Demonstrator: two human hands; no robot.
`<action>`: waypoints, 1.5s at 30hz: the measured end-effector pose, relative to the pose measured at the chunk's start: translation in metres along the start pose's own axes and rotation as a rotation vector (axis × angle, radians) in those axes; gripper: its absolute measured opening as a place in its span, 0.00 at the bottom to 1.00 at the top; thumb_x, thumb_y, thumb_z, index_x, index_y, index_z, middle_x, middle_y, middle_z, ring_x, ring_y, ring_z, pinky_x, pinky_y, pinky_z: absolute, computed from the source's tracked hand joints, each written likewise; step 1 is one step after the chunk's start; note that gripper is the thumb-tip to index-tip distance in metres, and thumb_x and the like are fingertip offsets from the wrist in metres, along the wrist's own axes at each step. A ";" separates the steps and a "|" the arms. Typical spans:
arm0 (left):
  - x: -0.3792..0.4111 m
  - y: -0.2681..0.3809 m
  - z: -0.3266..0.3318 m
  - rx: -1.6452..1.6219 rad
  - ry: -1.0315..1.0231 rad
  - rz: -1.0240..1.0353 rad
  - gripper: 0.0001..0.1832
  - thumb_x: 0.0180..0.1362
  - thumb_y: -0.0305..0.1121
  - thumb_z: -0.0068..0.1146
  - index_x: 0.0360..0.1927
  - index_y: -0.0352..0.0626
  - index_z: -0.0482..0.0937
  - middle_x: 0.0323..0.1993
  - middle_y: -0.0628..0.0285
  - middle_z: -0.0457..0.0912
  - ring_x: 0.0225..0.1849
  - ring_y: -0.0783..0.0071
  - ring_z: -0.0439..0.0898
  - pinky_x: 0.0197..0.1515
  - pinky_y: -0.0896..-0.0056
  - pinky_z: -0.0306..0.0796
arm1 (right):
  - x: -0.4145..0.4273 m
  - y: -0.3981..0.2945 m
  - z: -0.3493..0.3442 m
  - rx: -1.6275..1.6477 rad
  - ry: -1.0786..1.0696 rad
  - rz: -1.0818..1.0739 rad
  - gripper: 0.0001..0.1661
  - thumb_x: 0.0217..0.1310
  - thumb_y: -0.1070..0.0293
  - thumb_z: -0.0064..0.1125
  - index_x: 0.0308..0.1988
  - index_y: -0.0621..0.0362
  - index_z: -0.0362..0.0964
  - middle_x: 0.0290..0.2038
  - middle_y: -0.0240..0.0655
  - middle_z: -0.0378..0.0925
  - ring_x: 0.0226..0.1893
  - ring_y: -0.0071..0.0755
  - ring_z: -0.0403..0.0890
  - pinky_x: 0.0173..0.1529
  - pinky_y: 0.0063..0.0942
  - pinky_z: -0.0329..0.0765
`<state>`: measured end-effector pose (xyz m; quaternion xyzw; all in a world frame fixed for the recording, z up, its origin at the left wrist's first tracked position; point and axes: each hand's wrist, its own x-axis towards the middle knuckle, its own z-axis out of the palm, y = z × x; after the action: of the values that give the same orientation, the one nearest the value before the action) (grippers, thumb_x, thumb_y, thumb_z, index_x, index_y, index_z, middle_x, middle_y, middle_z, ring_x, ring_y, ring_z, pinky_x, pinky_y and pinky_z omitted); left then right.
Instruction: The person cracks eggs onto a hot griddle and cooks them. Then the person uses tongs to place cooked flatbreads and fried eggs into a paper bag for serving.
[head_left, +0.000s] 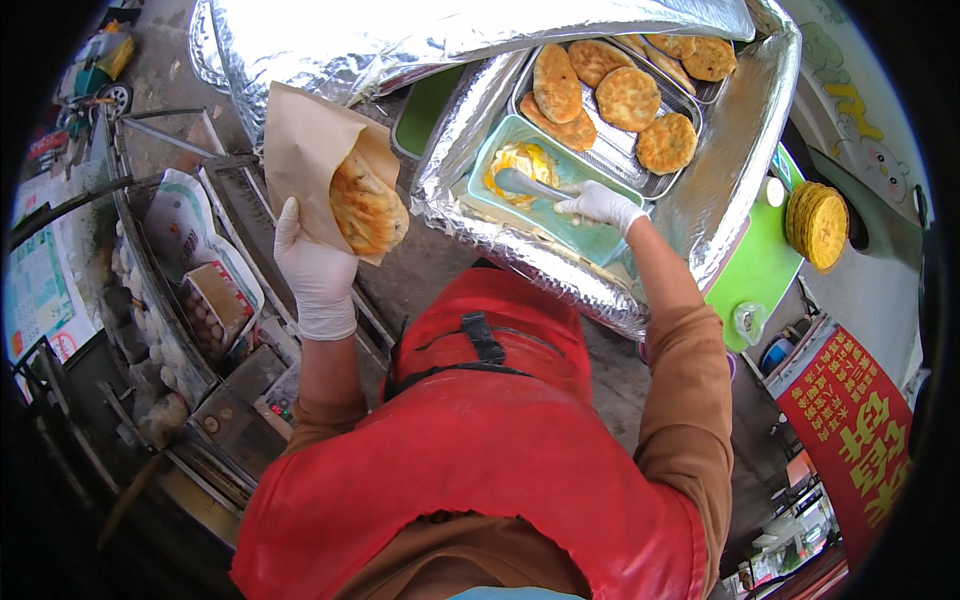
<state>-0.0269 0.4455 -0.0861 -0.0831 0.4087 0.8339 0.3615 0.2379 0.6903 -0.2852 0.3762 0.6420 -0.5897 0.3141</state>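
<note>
In my gloved left hand (315, 277) is a brown paper bag (304, 157), with a browned flatbread (366, 202) sticking out of its opening. My gloved right hand (596, 206) grips metal tongs (525, 184), whose tips touch fried egg (521, 161) in a pale green plastic tray (592, 244). That tray stands inside a foil-lined insulated box (540, 274), beside a wire-mesh tray (645, 184) of round golden flatbreads (628, 97). A second tray with more flatbreads (709, 58) lies behind it, partly hidden by the foil cover.
A silver foil cover (420, 37) spans the back of the box. To the right, a stack of yellow round flat items (817, 227) stands at a green board (750, 277). Eggs (202, 319) lie in a container at left, near metal frames. A red banner (847, 427) bears writing.
</note>
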 end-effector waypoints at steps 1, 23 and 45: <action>-0.001 -0.001 0.000 0.002 -0.013 -0.012 0.28 0.58 0.33 0.49 0.63 0.42 0.62 0.60 0.60 0.70 0.62 0.61 0.67 0.67 0.53 0.55 | 0.014 0.001 0.003 -0.008 -0.018 0.001 0.27 0.57 0.55 0.62 0.56 0.48 0.71 0.17 0.26 0.70 0.14 0.19 0.68 0.18 0.20 0.64; -0.034 -0.127 0.120 -0.169 -0.247 -0.445 0.27 0.63 0.52 0.44 0.62 0.50 0.63 0.60 0.63 0.69 0.63 0.62 0.65 0.65 0.49 0.58 | -0.334 -0.039 0.034 0.539 0.759 -0.211 0.24 0.55 0.72 0.63 0.53 0.56 0.74 0.30 0.21 0.75 0.25 0.11 0.68 0.28 0.14 0.68; -0.041 -0.199 0.151 -0.258 -0.290 -0.470 0.30 0.64 0.54 0.41 0.64 0.49 0.59 0.63 0.62 0.66 0.65 0.61 0.62 0.67 0.49 0.54 | -0.331 -0.023 0.030 0.581 0.873 -0.261 0.24 0.57 0.73 0.60 0.55 0.57 0.71 0.32 0.27 0.78 0.27 0.14 0.72 0.35 0.17 0.72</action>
<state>0.1605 0.6160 -0.0936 -0.1006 0.2133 0.7755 0.5857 0.3893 0.6224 0.0041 0.5749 0.5647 -0.5657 -0.1747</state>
